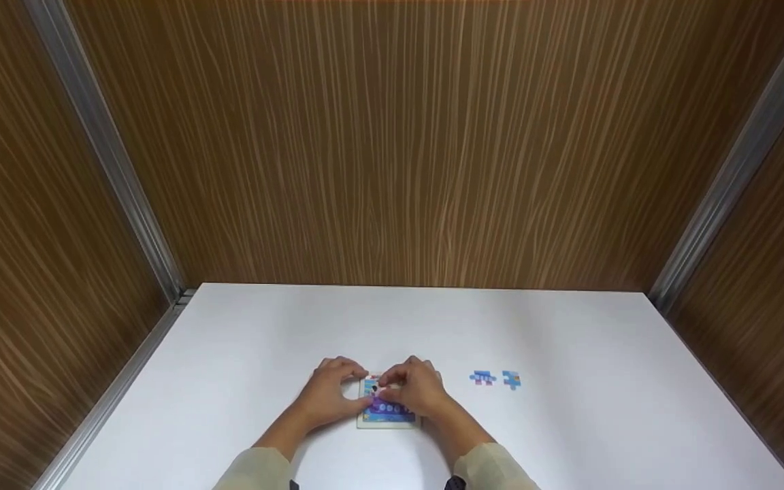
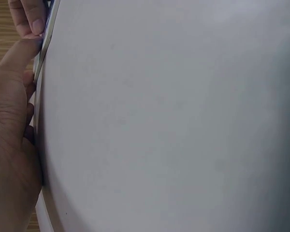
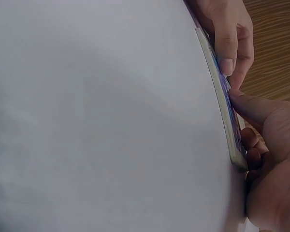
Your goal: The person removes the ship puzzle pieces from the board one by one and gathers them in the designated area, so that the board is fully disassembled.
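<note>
My puzzle board (image 1: 380,426) is lying flat on the white worktop (image 1: 582,422), near side and about the middle. Its near edge runs left to right, and the picture's blue strip sits along it. It looks roughly square with both hands partly over it, so I can't really call a long axis. It's right between my hands: left hand (image 1: 331,391) is gripping the left side, thumb on the picture and forefinger up by the far left corner. Right hand (image 1: 419,389) comes over the right side, thumb and forefinger bent in close together near the middle; can't tell if they're pinching a piece. Off to the right, well apart from the board, I've got one loose piece (image 1: 482,378) lying widthwise and another piece (image 1: 512,379) just beside it, knob pointing near.
</note>
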Available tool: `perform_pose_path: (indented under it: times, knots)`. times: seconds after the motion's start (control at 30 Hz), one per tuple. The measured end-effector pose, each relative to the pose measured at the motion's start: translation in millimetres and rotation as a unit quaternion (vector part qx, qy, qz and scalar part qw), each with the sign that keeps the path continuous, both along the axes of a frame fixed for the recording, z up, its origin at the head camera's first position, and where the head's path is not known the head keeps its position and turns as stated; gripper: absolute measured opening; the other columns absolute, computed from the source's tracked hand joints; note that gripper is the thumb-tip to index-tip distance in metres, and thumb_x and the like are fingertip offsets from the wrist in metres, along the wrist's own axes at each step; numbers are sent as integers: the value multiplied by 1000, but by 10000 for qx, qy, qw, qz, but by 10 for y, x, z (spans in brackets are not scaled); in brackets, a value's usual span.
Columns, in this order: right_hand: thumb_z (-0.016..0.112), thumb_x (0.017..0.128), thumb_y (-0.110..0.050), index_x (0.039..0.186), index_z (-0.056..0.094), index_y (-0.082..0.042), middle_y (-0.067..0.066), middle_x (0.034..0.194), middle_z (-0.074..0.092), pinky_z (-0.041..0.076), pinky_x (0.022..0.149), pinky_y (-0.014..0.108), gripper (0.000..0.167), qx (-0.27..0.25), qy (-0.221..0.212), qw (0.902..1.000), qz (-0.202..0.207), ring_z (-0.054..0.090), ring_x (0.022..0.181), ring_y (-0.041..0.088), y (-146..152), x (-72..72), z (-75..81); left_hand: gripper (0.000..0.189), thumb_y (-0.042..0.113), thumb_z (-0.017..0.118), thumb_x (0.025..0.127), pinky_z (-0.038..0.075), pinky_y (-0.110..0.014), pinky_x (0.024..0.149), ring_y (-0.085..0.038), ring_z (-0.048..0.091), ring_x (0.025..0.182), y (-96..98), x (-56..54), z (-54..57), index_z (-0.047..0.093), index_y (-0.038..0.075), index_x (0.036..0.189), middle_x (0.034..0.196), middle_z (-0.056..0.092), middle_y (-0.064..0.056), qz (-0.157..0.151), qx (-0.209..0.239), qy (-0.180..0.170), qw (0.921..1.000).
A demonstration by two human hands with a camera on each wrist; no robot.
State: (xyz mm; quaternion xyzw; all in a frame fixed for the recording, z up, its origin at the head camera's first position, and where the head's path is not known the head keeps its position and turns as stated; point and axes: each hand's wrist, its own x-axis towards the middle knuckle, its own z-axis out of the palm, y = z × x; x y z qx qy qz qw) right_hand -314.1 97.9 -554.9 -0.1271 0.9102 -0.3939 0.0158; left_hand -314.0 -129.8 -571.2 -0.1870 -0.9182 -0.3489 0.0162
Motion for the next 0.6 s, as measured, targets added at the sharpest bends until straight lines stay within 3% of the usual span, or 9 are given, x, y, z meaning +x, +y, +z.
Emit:
perform_pose_path:
  times: [0.27, 0.6]
  knots:
    - [93, 86, -26, 94, 82, -22, -2, 96, 62, 36, 97, 49, 14, 14, 39, 10000, -8, 50, 96, 17, 4, -2, 6, 51, 46, 89, 85, 44, -61, 120, -31, 58, 134, 9, 2, 8, 77, 16, 124, 133, 70, -2, 10, 10, 24, 10000]
    - [92, 87, -28, 114, 82, -20, 1, 99, 66, 38, 93, 45, 30, 109, 51, 9999, 26, 51, 95, 16, 12, -6, 3, 52, 47, 89, 85, 43, -63, 121, -34, 57, 136, 4, 4, 17, 77, 17, 125, 135, 70, -2, -21, 3, -12, 10000]
